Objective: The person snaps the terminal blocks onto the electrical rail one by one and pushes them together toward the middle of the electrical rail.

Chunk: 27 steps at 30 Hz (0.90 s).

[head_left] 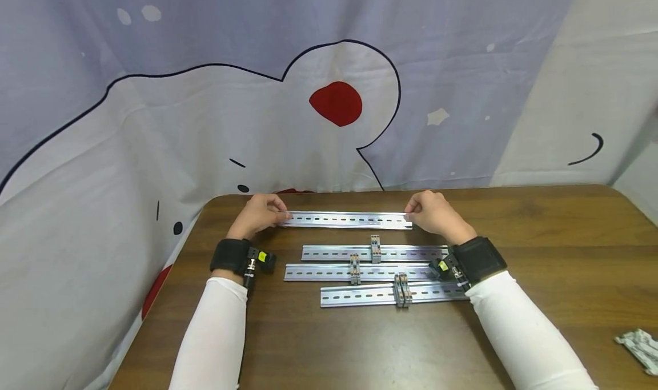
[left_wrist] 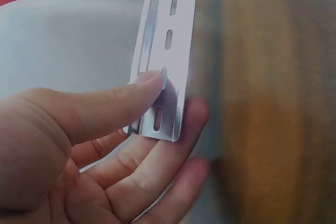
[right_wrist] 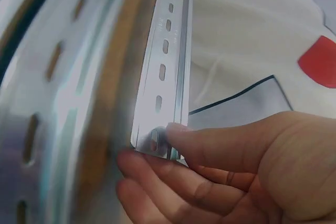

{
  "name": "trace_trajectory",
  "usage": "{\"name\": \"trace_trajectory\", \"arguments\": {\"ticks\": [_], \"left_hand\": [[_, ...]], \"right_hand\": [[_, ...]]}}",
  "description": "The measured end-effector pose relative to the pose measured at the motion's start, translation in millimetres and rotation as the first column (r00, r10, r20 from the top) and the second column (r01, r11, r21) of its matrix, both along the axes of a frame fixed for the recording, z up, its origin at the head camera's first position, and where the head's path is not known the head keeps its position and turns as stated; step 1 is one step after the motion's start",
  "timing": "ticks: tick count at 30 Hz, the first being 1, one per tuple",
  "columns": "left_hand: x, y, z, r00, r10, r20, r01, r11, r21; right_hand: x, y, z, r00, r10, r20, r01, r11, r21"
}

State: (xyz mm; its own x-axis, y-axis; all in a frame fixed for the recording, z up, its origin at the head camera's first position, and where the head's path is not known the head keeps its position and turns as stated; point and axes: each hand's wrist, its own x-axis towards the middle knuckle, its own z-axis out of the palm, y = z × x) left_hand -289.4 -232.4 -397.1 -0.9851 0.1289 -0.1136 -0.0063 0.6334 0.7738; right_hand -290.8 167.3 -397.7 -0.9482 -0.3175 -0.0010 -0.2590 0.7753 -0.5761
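A bare slotted metal rail [head_left: 346,220] lies crosswise at the far side of the brown table [head_left: 555,247]. My left hand [head_left: 259,214] pinches its left end, thumb on top and fingers beneath, as the left wrist view shows the rail [left_wrist: 168,51] under the thumb [left_wrist: 105,106]. My right hand [head_left: 434,213] pinches the right end the same way; in the right wrist view the rail [right_wrist: 165,66] runs away from the thumb [right_wrist: 210,140]. Three more rails [head_left: 360,273] lie nearer me, each carrying small terminal blocks [head_left: 376,248].
A printed cloth backdrop [head_left: 329,93] hangs behind the table and drapes past its left edge. A small grey part [head_left: 640,347] lies at the right front of the table. Black wrist straps with cameras sit on both forearms.
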Motion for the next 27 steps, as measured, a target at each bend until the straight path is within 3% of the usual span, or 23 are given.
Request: {"name": "trace_trajectory", "arguments": {"ticks": [3,5,11,15,19,24,27], "left_hand": [[4.9,-1.6,13.3,1.0,-0.022,0.017,0.021,0.997,0.075],[9.1,-2.5,24.8,0.999,-0.038,0.012,0.037,0.997,0.072],[26.8,-7.1,59.7,0.994,-0.102,-0.045,0.099,0.992,-0.076],[42.7,-4.7,70.9,0.979,-0.173,-0.107,0.148,0.968,-0.203],[65.6,5.6,77.5,0.961,-0.237,-0.145,0.183,0.932,-0.312],[102.3,23.0,80.8,0.927,-0.321,-0.196,0.23,0.895,-0.382],[125.1,33.1,79.5,0.911,-0.353,-0.215,0.24,0.876,-0.419]], "right_hand": [[0.7,0.1,2.6,0.999,0.004,0.032,-0.001,0.996,-0.089],[2.7,0.7,5.8,0.999,0.011,0.038,-0.005,0.991,-0.137],[15.4,3.7,20.8,0.999,0.035,-0.035,-0.041,0.982,-0.184],[30.3,10.7,29.0,0.997,0.072,-0.04,-0.078,0.98,-0.184],[49.5,23.1,36.5,0.991,0.128,-0.031,-0.131,0.976,-0.173],[76.9,45.4,40.2,0.982,0.188,-0.013,-0.187,0.966,-0.177],[94.1,58.1,36.4,0.968,0.25,0.02,-0.24,0.947,-0.215]]}}
